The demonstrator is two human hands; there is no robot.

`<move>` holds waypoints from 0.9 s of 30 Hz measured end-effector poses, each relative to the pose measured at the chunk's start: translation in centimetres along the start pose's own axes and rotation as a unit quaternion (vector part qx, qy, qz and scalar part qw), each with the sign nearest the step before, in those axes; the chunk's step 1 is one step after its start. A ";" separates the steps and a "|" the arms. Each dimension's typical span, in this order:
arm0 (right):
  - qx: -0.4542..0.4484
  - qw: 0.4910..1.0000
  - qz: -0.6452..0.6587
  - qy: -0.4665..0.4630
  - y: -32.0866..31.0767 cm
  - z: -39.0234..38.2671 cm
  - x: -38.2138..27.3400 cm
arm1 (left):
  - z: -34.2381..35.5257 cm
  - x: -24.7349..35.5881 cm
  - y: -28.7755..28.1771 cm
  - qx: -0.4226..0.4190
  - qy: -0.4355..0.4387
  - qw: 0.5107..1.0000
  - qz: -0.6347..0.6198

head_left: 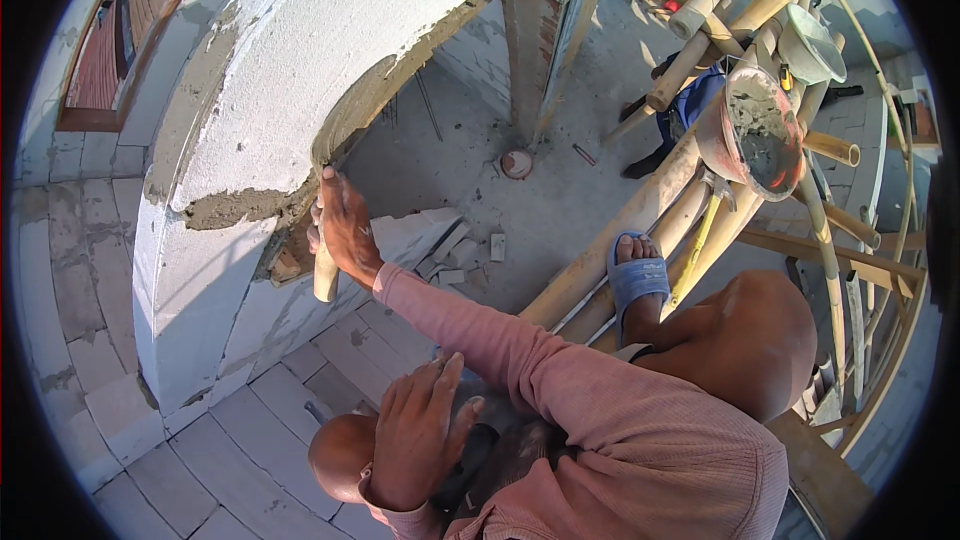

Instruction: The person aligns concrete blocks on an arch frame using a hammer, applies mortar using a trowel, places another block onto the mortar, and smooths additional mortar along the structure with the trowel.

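Observation:
My right hand (345, 225) reaches out to the curved block wall and is closed round the pale wooden handle (325, 275) of a trowel. Its blade is hard to tell apart from the grey mortar (350, 115) along the arch's inner edge, beside my fingertips. A wet mortar band (235, 208) crosses the white arch (290, 60) just left of that hand. Close to my body, my left hand (420, 430) is raised beside my bare knee (340, 455). Its fingers are stretched out, and I see nothing held in it.
My sandalled foot (640, 280) rests on bamboo poles (610, 285). A mortar bucket (750, 130) and a yellow-handled hammer (697, 245) sit on the scaffold. Behind stands a pale green bucket (812, 45). Blue clothing (697, 95) shows partly below the poles. Broken blocks (450, 255) lie on the floor far below.

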State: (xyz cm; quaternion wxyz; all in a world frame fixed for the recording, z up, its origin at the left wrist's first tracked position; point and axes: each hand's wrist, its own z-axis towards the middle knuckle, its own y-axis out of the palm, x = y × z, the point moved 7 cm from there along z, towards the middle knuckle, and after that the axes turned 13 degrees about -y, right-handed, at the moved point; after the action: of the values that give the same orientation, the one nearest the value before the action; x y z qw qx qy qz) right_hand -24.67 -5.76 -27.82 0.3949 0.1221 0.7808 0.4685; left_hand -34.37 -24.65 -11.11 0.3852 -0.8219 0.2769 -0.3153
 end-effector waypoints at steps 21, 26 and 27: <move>0.116 0.957 -0.231 -0.134 -14.5 12.3 -28.6 | 0.4 0.4 0.4 0.046 0.107 0.993 -0.020; 0.100 0.959 -0.236 -0.120 -13.8 14.1 -29.5 | 1.1 1.1 0.0 0.042 0.100 0.994 -0.019; 0.101 0.962 -0.235 -0.092 -13.4 14.1 -29.3 | 1.1 1.2 0.0 0.037 0.092 0.995 -0.010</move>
State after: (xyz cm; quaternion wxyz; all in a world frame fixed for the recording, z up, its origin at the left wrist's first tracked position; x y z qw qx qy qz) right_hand 7.30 -20.34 -27.76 0.5498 0.0171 0.7910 0.2679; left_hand -32.74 -24.98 -11.26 0.3855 -0.7771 0.2912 -0.4034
